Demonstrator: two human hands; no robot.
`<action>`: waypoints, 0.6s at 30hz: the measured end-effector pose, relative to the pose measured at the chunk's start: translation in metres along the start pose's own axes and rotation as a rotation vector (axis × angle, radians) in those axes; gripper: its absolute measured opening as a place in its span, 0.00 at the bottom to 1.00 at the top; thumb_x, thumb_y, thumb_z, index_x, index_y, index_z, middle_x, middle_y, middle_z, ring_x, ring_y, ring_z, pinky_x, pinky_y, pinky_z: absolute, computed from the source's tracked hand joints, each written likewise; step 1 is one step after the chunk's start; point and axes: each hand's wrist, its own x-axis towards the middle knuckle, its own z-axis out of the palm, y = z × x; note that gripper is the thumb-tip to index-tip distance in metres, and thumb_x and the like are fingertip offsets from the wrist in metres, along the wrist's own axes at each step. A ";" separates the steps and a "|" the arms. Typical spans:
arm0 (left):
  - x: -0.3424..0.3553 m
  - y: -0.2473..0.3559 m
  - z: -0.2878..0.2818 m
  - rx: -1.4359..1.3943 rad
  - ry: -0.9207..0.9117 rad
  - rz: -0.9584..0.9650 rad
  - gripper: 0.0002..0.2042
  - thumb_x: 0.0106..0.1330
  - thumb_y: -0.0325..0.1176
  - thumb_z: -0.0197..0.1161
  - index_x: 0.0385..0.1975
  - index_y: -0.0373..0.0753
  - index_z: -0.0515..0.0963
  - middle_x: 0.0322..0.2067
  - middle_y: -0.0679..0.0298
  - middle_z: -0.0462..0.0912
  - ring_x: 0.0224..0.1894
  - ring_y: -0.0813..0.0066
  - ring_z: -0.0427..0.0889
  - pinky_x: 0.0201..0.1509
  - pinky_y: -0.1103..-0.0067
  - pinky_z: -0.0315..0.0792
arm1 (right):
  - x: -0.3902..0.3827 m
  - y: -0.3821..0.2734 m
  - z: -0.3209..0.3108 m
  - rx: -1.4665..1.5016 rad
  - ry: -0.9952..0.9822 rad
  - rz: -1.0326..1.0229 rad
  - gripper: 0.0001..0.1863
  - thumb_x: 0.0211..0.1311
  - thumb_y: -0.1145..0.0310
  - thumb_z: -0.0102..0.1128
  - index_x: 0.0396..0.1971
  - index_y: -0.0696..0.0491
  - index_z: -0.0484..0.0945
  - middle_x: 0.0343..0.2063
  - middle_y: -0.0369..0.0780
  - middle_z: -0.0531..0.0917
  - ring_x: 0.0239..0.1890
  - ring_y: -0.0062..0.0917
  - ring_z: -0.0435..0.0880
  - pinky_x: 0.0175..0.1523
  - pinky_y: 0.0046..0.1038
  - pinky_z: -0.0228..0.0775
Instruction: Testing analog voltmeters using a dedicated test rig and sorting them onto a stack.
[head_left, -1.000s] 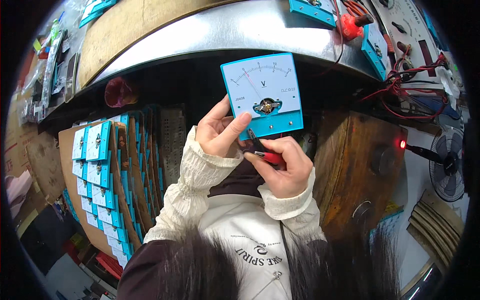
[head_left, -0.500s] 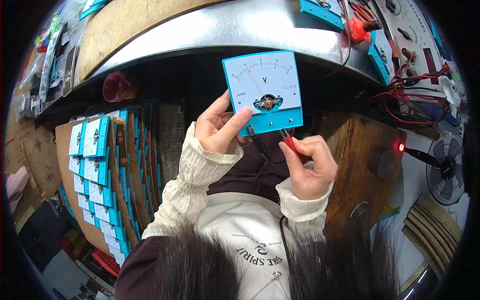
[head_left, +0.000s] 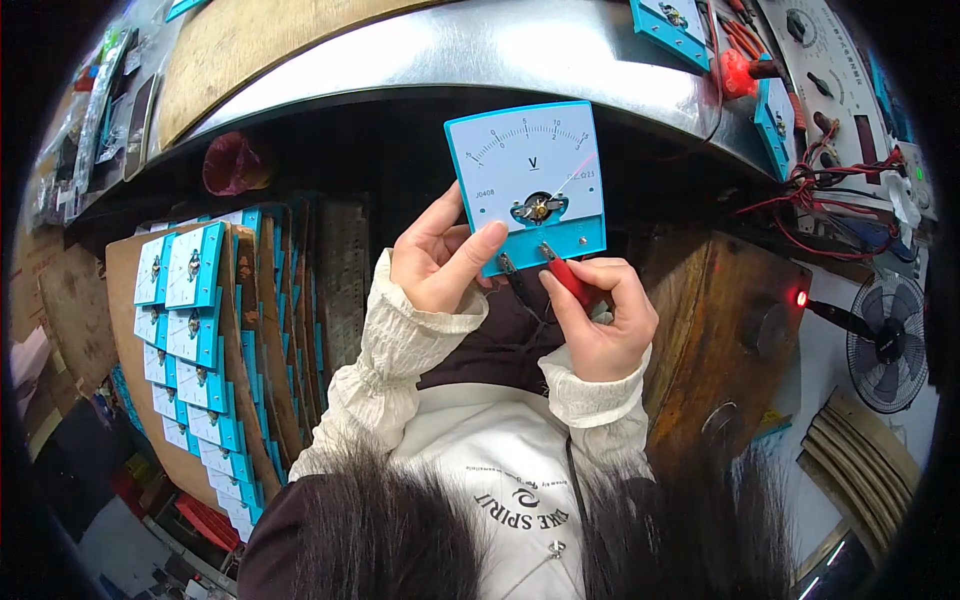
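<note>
The bench (head_left: 400, 70) is smooth, shiny metal with a curved-looking front edge; a pale grained plank (head_left: 260, 62) lies on it. Below it, right, stands a box (head_left: 695, 345) of brown, scuffed wood with dark round marks; its inside cannot be seen. At left, thin brown boards (head_left: 122, 290) lean upright in a row, the front one carrying overlapping columns of teal-and-white meters (head_left: 192, 268). A round caged fan (head_left: 888, 340) is at far right. Near the bench's edge is a wrinkled purplish pouch (head_left: 235, 163), its contents hidden.

The held meter (head_left: 525, 185), a squarish teal plate with a flat white face, is above the lap. The left hand (head_left: 440, 262) is closed on its lower left corner, thumb in front, fingers behind. The right hand (head_left: 608, 315) pinches a red clip (head_left: 568, 280), fingers curled, its metal tip at the middle stud. A black clip (head_left: 513, 275) is on the left one.
</note>
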 end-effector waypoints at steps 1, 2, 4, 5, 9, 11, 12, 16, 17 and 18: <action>0.000 -0.001 0.000 0.013 -0.001 0.008 0.30 0.65 0.32 0.61 0.66 0.34 0.57 0.43 0.59 0.82 0.33 0.82 0.80 0.30 0.88 0.71 | 0.000 0.000 0.000 -0.007 -0.007 -0.003 0.12 0.44 0.81 0.72 0.27 0.59 0.76 0.27 0.41 0.81 0.27 0.21 0.81 0.29 0.19 0.72; 0.000 -0.001 0.000 0.038 0.011 0.006 0.30 0.65 0.32 0.61 0.66 0.34 0.57 0.43 0.59 0.82 0.33 0.82 0.80 0.30 0.88 0.70 | -0.001 0.000 0.000 -0.002 -0.006 0.006 0.12 0.44 0.81 0.72 0.27 0.59 0.76 0.27 0.41 0.81 0.27 0.22 0.81 0.30 0.19 0.72; 0.000 -0.002 -0.001 0.030 0.001 0.016 0.30 0.65 0.32 0.61 0.66 0.34 0.57 0.43 0.59 0.82 0.32 0.82 0.80 0.29 0.88 0.70 | -0.001 0.000 -0.001 0.005 -0.005 0.013 0.12 0.44 0.80 0.72 0.27 0.59 0.76 0.27 0.41 0.81 0.27 0.23 0.81 0.30 0.19 0.73; 0.000 -0.002 -0.001 0.036 0.004 0.015 0.30 0.66 0.32 0.61 0.66 0.34 0.57 0.42 0.59 0.82 0.32 0.82 0.79 0.29 0.88 0.70 | -0.002 0.001 -0.001 0.010 -0.006 0.003 0.12 0.44 0.80 0.72 0.28 0.59 0.76 0.27 0.41 0.81 0.27 0.23 0.81 0.30 0.19 0.72; -0.002 -0.001 0.000 0.037 0.001 -0.020 0.26 0.66 0.32 0.59 0.63 0.33 0.61 0.43 0.59 0.81 0.33 0.80 0.80 0.31 0.86 0.72 | 0.003 0.002 -0.010 0.001 -0.068 -0.079 0.14 0.44 0.78 0.73 0.31 0.59 0.78 0.28 0.41 0.81 0.27 0.24 0.80 0.29 0.20 0.71; -0.001 0.000 0.004 0.028 0.021 -0.037 0.27 0.67 0.30 0.58 0.64 0.34 0.60 0.41 0.60 0.82 0.30 0.82 0.78 0.29 0.86 0.70 | 0.010 0.004 -0.017 -0.044 -0.030 -0.160 0.10 0.45 0.78 0.72 0.29 0.58 0.80 0.28 0.41 0.81 0.28 0.25 0.80 0.30 0.21 0.71; -0.001 0.002 0.006 0.029 0.010 0.011 0.26 0.66 0.30 0.58 0.63 0.34 0.61 0.42 0.60 0.81 0.31 0.81 0.78 0.30 0.85 0.70 | 0.017 0.007 -0.022 -0.072 0.015 -0.215 0.08 0.46 0.78 0.71 0.28 0.58 0.81 0.28 0.41 0.82 0.28 0.25 0.80 0.31 0.21 0.71; 0.005 0.008 0.017 -0.018 -0.022 -0.038 0.24 0.67 0.27 0.55 0.63 0.34 0.61 0.44 0.60 0.80 0.36 0.78 0.78 0.32 0.80 0.70 | 0.069 0.016 -0.057 -0.006 0.334 -0.209 0.02 0.59 0.77 0.60 0.30 0.60 0.80 0.30 0.41 0.83 0.29 0.22 0.80 0.32 0.19 0.70; 0.007 0.010 0.018 -0.055 -0.016 -0.088 0.24 0.66 0.26 0.56 0.63 0.32 0.61 0.45 0.58 0.79 0.39 0.76 0.79 0.35 0.79 0.72 | 0.082 0.015 -0.067 0.076 0.403 -0.097 0.05 0.62 0.77 0.57 0.35 0.60 0.79 0.33 0.39 0.83 0.28 0.16 0.78 0.30 0.16 0.68; 0.009 0.010 0.022 -0.078 -0.043 -0.023 0.25 0.66 0.26 0.56 0.63 0.32 0.60 0.46 0.58 0.79 0.40 0.75 0.79 0.37 0.79 0.73 | 0.098 0.015 -0.076 0.155 0.425 -0.095 0.09 0.63 0.75 0.56 0.43 0.60 0.78 0.36 0.37 0.83 0.27 0.12 0.77 0.28 0.14 0.67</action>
